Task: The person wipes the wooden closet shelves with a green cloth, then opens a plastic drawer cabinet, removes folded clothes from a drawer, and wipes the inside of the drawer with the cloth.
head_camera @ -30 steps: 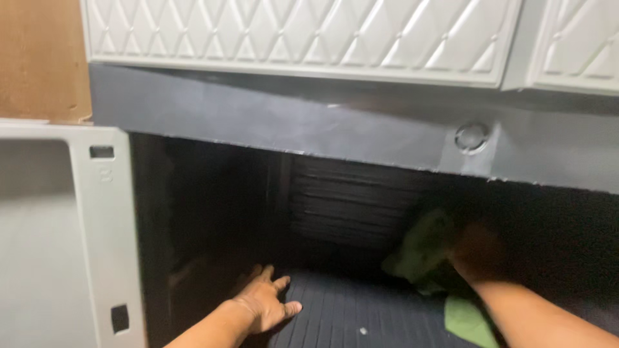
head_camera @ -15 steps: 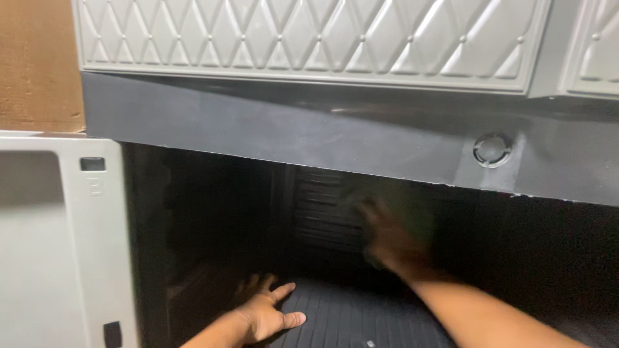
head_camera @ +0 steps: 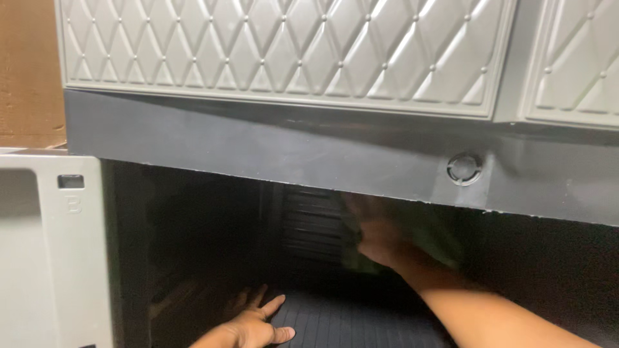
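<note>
Head view, looking into the dark open compartment [head_camera: 213, 245] of a plastic cabinet; the left hand [head_camera: 248, 328] lies flat on the ribbed black floor [head_camera: 348, 325] near the compartment's front edge, fingers spread wide and holding nothing, palm down and touching the ribs; the right hand [head_camera: 380, 238] is up against the ribbed back wall [head_camera: 313, 222], high under the front lip, blurred in the frame; it presses a green cloth [head_camera: 432, 238] against that wall, the cloth showing just to the right of the hand and above the forearm; how tightly the fingers close on the cloth I cannot tell, the blur hides them, but the hand lies on it; the right forearm runs down toward the lower right corner of the picture, well clear of the floor at the wrist; above the opening runs a dark grey band [head_camera: 258, 142] with a small round recessed ring [head_camera: 464, 169] toward its right end; over that sits a pale grey drawer front [head_camera: 277, 51] with a quilted diamond pattern, a second one [head_camera: 574, 58] just beside it at the right edge; at the left edge hangs the open light grey door [head_camera: 51, 251], with brown cardboard [head_camera: 29, 71] above it.
</note>
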Demonstrator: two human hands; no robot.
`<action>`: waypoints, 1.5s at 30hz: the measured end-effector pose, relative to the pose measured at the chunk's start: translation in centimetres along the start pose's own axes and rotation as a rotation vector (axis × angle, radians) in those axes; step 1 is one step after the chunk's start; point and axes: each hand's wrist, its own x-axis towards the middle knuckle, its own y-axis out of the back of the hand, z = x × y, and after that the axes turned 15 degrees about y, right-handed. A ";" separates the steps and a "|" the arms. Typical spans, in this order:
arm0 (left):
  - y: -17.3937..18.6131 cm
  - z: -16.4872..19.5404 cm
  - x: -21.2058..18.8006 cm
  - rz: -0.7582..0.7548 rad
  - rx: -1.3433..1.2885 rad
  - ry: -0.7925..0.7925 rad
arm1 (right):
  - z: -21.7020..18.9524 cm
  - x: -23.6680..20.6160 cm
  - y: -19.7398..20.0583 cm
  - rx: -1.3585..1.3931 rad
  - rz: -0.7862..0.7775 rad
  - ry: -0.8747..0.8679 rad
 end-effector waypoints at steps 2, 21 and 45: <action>0.0 0.1 0.3 0.013 0.017 -0.002 | -0.7 1.1 0.3 0.012 -0.029 0.071; -0.2 1.5 5.7 0.016 0.233 0.109 | -2.1 -3.7 1.0 -0.079 0.097 0.130; 0.2 -0.3 0.4 0.053 0.096 -0.056 | -5.0 -6.2 -0.8 0.215 -0.256 -0.241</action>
